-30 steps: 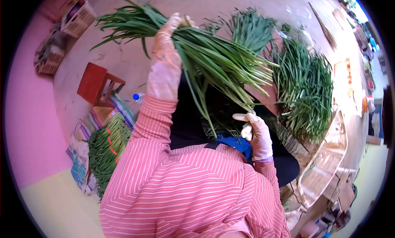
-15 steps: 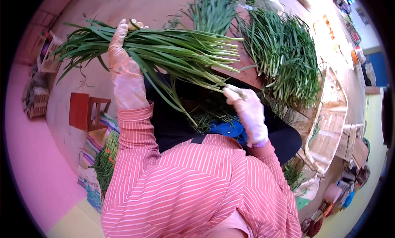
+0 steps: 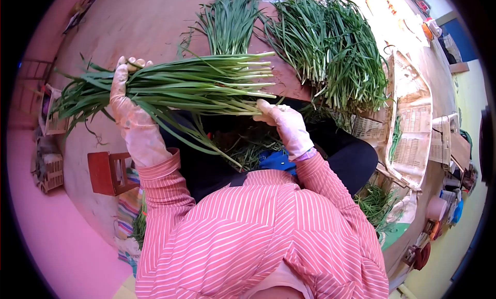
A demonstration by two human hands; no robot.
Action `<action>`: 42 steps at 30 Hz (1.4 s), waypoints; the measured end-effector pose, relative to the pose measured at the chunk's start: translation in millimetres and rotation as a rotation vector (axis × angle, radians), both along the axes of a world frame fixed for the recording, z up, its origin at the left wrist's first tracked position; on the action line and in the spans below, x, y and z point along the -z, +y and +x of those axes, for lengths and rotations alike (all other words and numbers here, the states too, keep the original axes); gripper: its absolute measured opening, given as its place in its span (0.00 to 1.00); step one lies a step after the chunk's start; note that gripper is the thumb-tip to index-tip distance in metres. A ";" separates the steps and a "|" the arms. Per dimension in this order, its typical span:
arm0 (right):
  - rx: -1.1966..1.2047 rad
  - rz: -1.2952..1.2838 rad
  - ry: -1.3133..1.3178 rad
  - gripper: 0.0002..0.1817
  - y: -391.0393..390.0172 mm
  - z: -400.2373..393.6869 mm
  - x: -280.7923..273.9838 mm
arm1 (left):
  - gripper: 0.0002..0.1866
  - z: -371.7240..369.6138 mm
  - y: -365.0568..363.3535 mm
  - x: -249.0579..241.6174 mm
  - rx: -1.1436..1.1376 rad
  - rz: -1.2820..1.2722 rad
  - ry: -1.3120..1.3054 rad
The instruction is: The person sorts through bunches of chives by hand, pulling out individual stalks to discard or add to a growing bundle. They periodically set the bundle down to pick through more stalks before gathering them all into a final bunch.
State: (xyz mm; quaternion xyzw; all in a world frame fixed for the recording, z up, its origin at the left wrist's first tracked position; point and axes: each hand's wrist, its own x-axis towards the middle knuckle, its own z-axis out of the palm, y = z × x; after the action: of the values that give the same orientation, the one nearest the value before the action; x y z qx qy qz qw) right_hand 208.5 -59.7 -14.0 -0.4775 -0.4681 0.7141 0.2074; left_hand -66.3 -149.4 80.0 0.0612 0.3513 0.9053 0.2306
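A long bunch of garlic chives (image 3: 191, 79) lies across my left hand (image 3: 126, 92), which is gloved and closed around its leafy part. The pale cut ends point to the right. My gloved right hand (image 3: 281, 121) pinches the lower stalk ends of the same bunch. A few loose leaves hang below toward my lap. Beyond the bunch, a smaller heap of chives (image 3: 230, 28) and a larger heap of chives (image 3: 330, 51) lie on a reddish-brown board (image 3: 289, 82).
A small red stool (image 3: 103, 172) stands at the left, beside a striped sack (image 3: 126, 211). On the right are a pale plastic crate (image 3: 413, 118) and more loose greens (image 3: 374, 201). Scraps of leaves (image 3: 248, 149) and a blue item (image 3: 277, 162) lie near my lap.
Both hands and the bunch have shifted left in view, and the bunch now lies more level. The right hand still pinches the stalk ends. The camera view has shifted too.
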 end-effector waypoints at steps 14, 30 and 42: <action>-0.362 0.583 -0.182 0.22 119.3 -4.0 36.7 | 0.16 -5.3 11.7 -14.4 0.212 -0.075 0.144; -0.536 0.426 0.386 0.64 173.7 -13.6 -57.2 | 0.11 51.4 247.9 61.7 0.609 -0.211 0.932; 0.083 0.921 -0.457 0.62 210.0 -32.6 14.3 | 0.44 25.1 267.4 47.8 0.655 -1.183 1.370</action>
State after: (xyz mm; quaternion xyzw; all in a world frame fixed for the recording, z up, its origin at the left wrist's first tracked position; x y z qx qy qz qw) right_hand 175.8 150.3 -28.3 -0.4988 -0.7479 0.3025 0.3167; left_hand -41.1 118.0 32.2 0.5455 0.7750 0.2400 0.2103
